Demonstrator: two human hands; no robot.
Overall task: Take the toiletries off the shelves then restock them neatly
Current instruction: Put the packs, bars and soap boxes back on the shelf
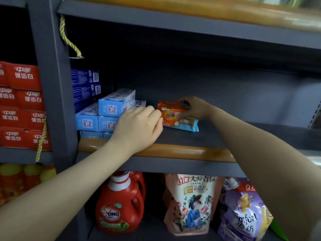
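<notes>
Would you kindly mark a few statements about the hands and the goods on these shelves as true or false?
1. The right hand grips the orange soap pack. True.
2. The soap pack sits on the bottom shelf. False: it sits on the middle shelf, above the detergents.
3. Light blue toothpaste boxes are stacked left of the left hand. True.
4. The red detergent bottle stands beside the soap pack. False: it stands on the shelf below.
</notes>
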